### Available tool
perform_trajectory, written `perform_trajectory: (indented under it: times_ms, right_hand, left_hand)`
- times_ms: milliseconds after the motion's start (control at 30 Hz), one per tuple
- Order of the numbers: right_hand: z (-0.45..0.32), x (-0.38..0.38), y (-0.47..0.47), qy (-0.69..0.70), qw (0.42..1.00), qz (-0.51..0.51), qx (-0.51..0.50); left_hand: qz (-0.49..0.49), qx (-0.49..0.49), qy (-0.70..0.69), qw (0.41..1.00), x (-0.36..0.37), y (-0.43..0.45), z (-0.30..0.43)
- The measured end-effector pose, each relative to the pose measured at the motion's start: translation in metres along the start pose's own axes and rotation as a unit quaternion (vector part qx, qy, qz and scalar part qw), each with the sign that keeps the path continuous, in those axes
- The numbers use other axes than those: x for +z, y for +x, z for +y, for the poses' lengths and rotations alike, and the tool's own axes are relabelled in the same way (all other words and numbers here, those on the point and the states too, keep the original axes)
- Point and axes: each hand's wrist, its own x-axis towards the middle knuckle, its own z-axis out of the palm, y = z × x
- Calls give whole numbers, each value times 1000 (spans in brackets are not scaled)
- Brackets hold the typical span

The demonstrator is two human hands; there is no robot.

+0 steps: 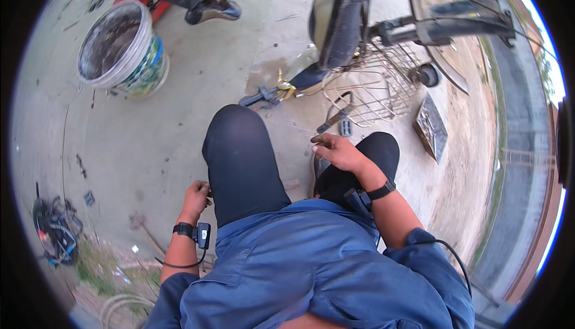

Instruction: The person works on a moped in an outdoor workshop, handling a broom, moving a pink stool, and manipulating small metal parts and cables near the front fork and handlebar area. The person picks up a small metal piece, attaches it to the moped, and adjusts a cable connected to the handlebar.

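My left hand [196, 198] hangs beside my left thigh, its fingers loosely curled; whether something small is in them cannot be told. Over my other knee, my right hand [334, 150] is held with its fingers apart and nothing in it. Just ahead of it on the concrete lie a bicycle pedal [345, 127] and a tool or bar with a dark handle [333, 120]. Beyond them a wire basket [373, 86] lies beneath bicycle parts, among them a fork [417, 30] and a dark saddle-like part [343, 32]. Hand tools [265, 96] with grey and yellow parts lie past my left knee.
A dirty plastic bucket [157, 70] stands at the upper left, near a person's shoe [213, 11]. An open box of small metal pieces [430, 126] sits at the right. A hammer-like tool [146, 230] and a pile of dark gear [56, 232] lie at the lower left.
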Motion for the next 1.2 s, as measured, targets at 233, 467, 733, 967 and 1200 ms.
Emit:
perform_trajectory:
  times_ms: [233, 467, 733, 967, 1200]
  right_hand:
    - [-8, -27, -21, 10, 998, 61, -20]
    - [11, -37, -22, 6, 997, 40, 71]
    - [16, -45, -14, 20, 993, 29, 116]
    - [-1, -10, 11, -13, 984, 3, 178]
    - [-11, 15, 40, -23, 976, -32, 214]
  left_hand:
    - [59, 16, -17, 998, -21, 14, 29]
    - [99, 12, -21, 995, -20, 10, -1]
    - [237, -67, -22, 969, -24, 15, -48]
    - [306, -89, 57, 946, -74, 73, -94]
    - [319, -68, 180, 928, -99, 114, -88]
